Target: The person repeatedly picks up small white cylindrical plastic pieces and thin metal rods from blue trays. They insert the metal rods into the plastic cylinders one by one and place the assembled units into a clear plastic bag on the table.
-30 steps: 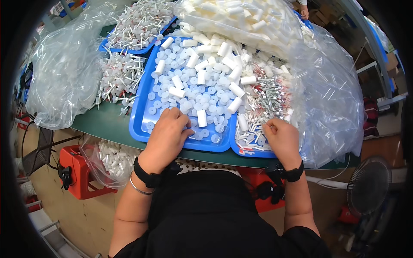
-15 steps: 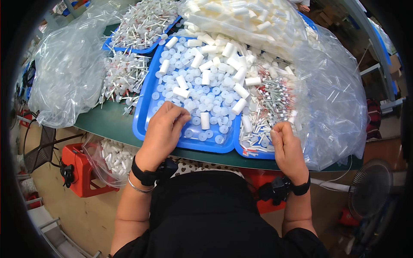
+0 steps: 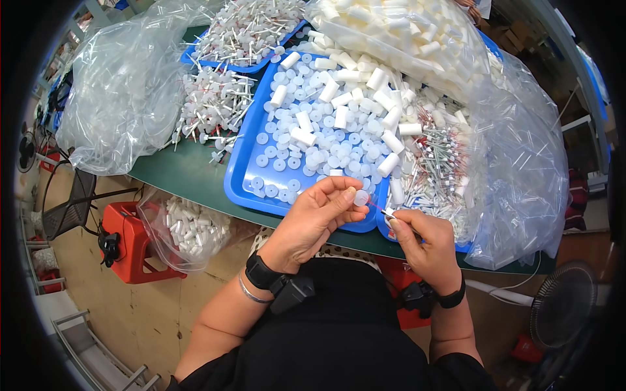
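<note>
Your left hand (image 3: 316, 218) pinches a round white cap (image 3: 360, 197) between thumb and forefinger — above the blue tray (image 3: 242, 171). Your right hand (image 3: 424, 244) grips a thin red-tipped tube (image 3: 385, 211) (fingers closed), tip just beside the cap.

Thin tube (image 3: 378, 208), perhaps too small.

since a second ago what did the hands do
Both hands left the trays and rose toward the body: the left hand took a small white disc, the right hand a thin red-tipped pin. The blue tray and bags stayed put.
</note>
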Demonstrator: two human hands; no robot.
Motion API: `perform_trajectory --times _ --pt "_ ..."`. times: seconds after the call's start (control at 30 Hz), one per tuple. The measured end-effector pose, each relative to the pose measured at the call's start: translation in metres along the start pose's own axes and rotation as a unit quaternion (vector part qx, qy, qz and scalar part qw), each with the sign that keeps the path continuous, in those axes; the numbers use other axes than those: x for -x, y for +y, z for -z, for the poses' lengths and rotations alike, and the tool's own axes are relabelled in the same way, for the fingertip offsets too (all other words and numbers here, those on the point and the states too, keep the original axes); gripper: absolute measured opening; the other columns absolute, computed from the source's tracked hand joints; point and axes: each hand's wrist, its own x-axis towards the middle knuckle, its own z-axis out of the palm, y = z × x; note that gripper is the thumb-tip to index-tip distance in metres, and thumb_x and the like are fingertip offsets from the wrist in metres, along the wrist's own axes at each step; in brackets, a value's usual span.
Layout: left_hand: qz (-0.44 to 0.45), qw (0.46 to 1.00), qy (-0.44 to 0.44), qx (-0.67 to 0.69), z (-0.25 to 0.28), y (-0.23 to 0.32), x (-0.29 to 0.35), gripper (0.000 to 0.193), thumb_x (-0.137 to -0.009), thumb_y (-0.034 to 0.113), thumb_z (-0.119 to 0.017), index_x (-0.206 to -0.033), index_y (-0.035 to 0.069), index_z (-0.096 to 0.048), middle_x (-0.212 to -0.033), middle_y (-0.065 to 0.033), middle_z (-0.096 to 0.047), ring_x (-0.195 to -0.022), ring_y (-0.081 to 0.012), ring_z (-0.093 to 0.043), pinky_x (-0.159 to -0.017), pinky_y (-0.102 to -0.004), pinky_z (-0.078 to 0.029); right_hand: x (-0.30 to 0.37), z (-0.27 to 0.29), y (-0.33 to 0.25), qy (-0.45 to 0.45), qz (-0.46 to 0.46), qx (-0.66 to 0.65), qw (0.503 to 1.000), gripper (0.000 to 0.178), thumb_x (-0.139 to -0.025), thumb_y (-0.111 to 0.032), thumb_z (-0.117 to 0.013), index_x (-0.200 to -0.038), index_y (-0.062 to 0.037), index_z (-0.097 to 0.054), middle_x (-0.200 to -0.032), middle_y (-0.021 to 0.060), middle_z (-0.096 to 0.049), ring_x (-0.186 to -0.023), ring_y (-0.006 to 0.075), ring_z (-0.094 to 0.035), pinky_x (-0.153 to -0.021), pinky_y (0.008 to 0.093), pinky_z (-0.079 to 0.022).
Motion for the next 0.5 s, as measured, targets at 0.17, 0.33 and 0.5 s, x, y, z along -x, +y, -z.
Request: perform_trajectory --times 0.17,0.33,0.5 --pt "0.010 0.999 -0.025 0.021 -0.003 0.000 0.000 0.035 -0.097 0.022 -0.058 -0.124 -0.001 -0.055 -0.103 -0.0065 -0.062 -0.093 -0.0115 -0.062 -0.087 -0.0253 -0.051 0.004 0.002 0.004 -0.011 -0.008 0.024 1.000 0.008 -0.086 -0.011 -0.068 -0.086 -0.0030 -0.067 -0.056 0.0069 -0.056 -0.045 0.0198 -0.054 -0.046 0.0310 -0.040" --pt "0.011 0.999 -0.023 -0.022 -0.004 -0.001 0.000 0.034 -0.097 0.023 -0.059 -0.122 -0.001 -0.058 -0.101 -0.0057 -0.063 -0.093 -0.0110 -0.062 -0.086 -0.0244 -0.051 0.003 0.006 0.001 0.013 0.004 0.070 0.997 0.008 -0.085 -0.011 -0.069 -0.085 -0.0035 -0.067 -0.057 0.0059 -0.058 -0.046 0.0193 -0.055 -0.046 0.0313 -0.041" --pt "0.027 0.999 -0.022 0.000 -0.005 0.000 -0.001 0.031 -0.096 0.020 -0.060 -0.120 -0.001 -0.059 -0.100 -0.0062 -0.064 -0.092 -0.0130 -0.064 -0.086 -0.0253 -0.051 0.001 0.012 0.000 0.008 0.011 0.084 0.996 0.008 -0.083 -0.011 -0.070 -0.086 -0.0036 -0.068 -0.066 0.0059 -0.066 -0.047 0.0190 -0.056 -0.048 0.0312 -0.043"
